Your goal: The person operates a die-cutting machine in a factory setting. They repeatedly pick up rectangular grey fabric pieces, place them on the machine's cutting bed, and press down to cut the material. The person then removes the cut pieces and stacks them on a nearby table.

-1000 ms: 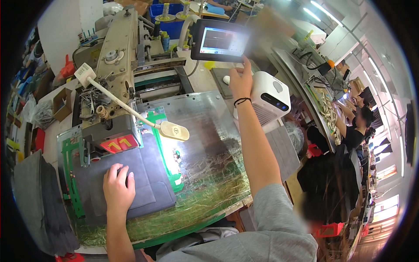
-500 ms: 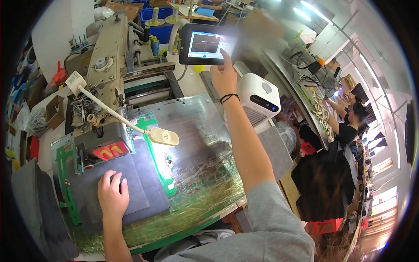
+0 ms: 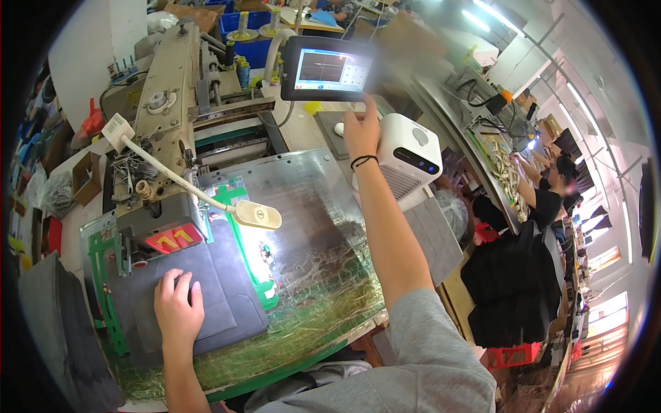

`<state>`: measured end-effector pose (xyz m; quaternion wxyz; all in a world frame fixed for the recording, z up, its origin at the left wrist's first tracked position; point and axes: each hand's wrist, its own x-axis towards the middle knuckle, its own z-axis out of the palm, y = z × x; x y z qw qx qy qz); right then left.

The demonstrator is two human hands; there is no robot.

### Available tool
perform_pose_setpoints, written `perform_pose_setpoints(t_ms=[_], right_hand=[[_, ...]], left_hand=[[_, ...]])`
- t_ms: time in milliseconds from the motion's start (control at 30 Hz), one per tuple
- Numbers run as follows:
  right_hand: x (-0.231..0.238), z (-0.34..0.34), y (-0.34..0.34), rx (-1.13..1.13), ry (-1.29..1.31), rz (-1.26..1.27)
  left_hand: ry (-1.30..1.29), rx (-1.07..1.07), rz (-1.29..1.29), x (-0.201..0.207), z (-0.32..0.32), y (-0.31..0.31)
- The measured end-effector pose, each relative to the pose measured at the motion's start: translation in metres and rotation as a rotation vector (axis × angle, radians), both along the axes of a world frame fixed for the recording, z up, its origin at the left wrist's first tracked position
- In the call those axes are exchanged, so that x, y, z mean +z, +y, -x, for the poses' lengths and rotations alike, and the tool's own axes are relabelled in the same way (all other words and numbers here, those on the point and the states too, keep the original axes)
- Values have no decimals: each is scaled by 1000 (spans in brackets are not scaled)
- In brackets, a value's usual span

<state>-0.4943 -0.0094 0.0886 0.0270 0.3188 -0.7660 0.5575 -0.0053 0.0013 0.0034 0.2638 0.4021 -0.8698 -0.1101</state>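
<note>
My left hand (image 3: pixel 178 303) lies open, fingers a little spread, on a flat dark grey panel (image 3: pixel 227 296). Beneath the sewing machine head (image 3: pixel 162 217), the panel sits in a clear plate edged with green tape (image 3: pixel 249 265). Up and to the right is my right hand (image 3: pixel 362 131), which holds nothing. Its index finger stretches toward the lower edge of a black touchscreen (image 3: pixel 323 67), while the other fingers curl in. From this angle I cannot tell whether the fingertip touches the screen's frame. A white gooseneck lamp (image 3: pixel 257 215) shines on the plate between my hands.
A white box-shaped fan or cooler (image 3: pixel 411 148) stands just right of my right wrist. Thread cones (image 3: pixel 244 26) are behind the machine. More dark panels (image 3: pixel 58 323) hang at the left edge. Another person (image 3: pixel 551 196) works at a bench on the right.
My right hand has dropped from the screen's right side to its lower edge, and the display now shows a different picture. My left hand stays in place on the panel.
</note>
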Motion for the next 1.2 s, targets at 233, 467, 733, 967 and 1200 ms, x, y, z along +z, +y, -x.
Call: perform_pose_setpoints(t_ms=[233, 467, 733, 967, 1200], right_hand=[[-4, 2, -2, 7, 22, -9], [-9, -40, -10, 259, 340, -128], [0, -59, -29, 258, 374, -173], [-10, -40, -21, 176, 419, -138], [2, -56, -24, 227, 451, -308]], left_hand=[[-7, 4, 12, 1, 1, 0], [1, -4, 35, 0, 1, 0], [3, 4, 9, 2, 1, 0], [7, -9, 24, 2, 2, 1], [-1, 2, 3, 1, 1, 1]])
